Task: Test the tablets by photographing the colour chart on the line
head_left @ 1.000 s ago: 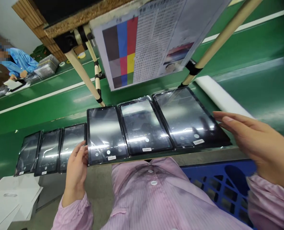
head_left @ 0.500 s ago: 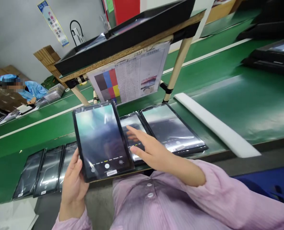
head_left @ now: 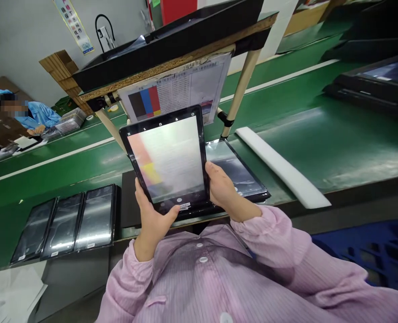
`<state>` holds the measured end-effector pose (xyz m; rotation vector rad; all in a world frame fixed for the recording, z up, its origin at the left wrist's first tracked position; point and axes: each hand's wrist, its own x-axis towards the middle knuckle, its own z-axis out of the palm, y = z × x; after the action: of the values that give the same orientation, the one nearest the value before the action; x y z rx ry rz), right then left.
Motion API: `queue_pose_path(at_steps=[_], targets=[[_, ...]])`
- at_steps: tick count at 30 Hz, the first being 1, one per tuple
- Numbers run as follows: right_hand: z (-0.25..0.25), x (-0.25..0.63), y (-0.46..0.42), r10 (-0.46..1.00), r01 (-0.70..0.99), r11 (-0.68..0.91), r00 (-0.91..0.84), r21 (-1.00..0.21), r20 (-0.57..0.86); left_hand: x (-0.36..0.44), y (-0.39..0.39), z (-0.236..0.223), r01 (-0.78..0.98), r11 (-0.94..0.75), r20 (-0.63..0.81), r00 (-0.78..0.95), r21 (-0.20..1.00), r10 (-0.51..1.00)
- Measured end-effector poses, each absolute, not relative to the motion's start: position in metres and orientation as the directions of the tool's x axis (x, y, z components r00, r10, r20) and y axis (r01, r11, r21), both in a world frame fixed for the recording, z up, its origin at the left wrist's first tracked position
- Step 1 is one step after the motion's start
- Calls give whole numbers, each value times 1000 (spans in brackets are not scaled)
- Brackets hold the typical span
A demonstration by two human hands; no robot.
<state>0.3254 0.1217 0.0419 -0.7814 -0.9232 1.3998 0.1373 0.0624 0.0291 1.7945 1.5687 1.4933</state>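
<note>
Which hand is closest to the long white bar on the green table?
The right hand: it's at the right edge of the tablet, left of the white bar. The left hand is farther left, at the tablet's lower left.

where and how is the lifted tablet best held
Probably by the lower parts of its two long edges, coming from left and right: the tablet is thin and flat, tilted up, and its lit screen fills most of the front. The right grip is on the right edge, the left grip at the lower left corner.
</note>
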Motion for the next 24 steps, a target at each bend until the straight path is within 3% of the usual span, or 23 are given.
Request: queue_pose_path(at_steps=[2,7,24], targets=[[41,328,123,996,-464,35,-54,-885,68,145,61,29,666,-275,503,-173,693,847],[38,331,122,997,-457,26,-56,-889,58,155,63,26,751,-238,534,-176,616,827],[33,333,125,990,-489,55,-87,-871,111,158,65,20,761,-242,558,-183,601,810]])
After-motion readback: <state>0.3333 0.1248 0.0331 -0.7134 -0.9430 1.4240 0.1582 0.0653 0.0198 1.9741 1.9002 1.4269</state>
